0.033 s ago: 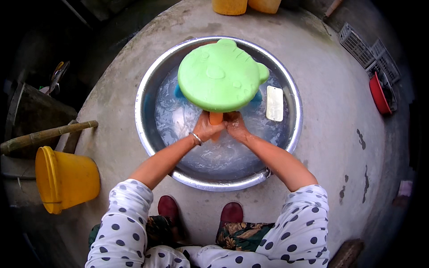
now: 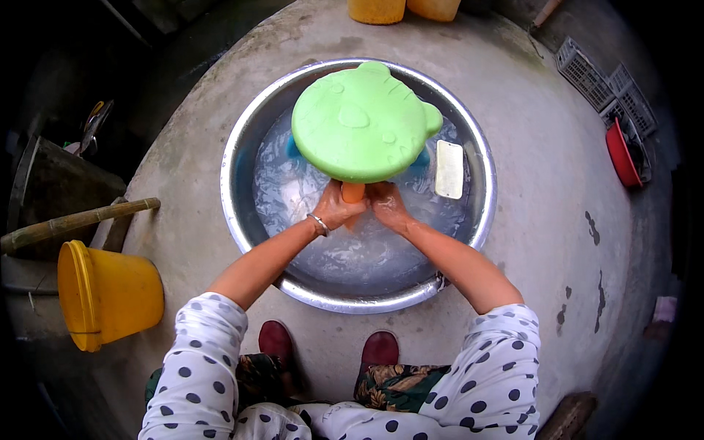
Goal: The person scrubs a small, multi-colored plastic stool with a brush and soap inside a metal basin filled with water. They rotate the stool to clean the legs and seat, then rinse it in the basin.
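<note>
Left hand (image 2: 337, 206) gripping orange leg (image 2: 353, 193), green seat (image 2: 358, 126) (relief-moulded top).

The stool seat (image 2: 359, 128) at upper centre is light green, its leg (image 2: 353, 193) orange. Dark dots pattern the white sleeves (image 2: 194, 367); the lower-left bucket (image 2: 125, 297) is yellow.

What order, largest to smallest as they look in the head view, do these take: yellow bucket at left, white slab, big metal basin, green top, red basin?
1. Metal basin
2. Green top
3. Yellow bucket
Last, unranked: white slab and red basin; they look too alike in size to separate.
</note>
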`<move>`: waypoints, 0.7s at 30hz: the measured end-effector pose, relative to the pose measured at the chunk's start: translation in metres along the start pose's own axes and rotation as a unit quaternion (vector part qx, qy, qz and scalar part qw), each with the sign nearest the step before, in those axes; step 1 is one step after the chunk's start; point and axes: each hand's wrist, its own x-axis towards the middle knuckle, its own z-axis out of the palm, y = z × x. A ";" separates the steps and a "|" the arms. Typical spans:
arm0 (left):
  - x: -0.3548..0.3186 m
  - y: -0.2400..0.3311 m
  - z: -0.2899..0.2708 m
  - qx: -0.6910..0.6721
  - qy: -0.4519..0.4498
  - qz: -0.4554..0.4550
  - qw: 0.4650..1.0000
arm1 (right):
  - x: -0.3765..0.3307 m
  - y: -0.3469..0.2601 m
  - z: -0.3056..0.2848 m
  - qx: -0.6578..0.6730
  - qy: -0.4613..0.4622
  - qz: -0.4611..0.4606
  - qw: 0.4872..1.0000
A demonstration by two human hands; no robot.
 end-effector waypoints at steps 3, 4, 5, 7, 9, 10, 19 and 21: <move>-0.001 -0.033 -0.038 -0.015 0.012 -0.014 1.000 | 0.006 -0.017 -0.015 -0.171 0.163 0.015 0.972; 0.005 -0.023 -0.045 -0.028 0.000 -0.024 0.999 | 0.001 -0.021 -0.024 -0.200 0.226 0.018 0.953; 0.008 -0.016 -0.056 -0.038 -0.009 -0.036 0.999 | -0.004 -0.026 -0.027 -0.225 0.285 0.019 0.931; 0.022 -0.013 -0.086 0.073 -0.044 -0.015 0.996 | -0.003 -0.043 -0.029 -0.212 0.339 0.013 0.916; 0.024 -0.005 -0.090 0.157 0.018 0.021 0.987 | 0.005 -0.054 -0.039 -0.146 0.336 0.009 0.930; 0.026 -0.005 -0.083 0.209 0.103 0.093 0.968 | 0.015 -0.043 -0.047 -0.124 0.325 -0.065 0.935; -0.017 -0.002 0.038 -0.251 0.208 0.031 0.945 | 0.006 0.057 -0.018 -0.009 -0.109 0.059 0.992; -0.017 0.002 0.024 -0.160 0.135 0.080 0.975 | 0.004 0.053 -0.008 0.143 -0.082 0.040 0.986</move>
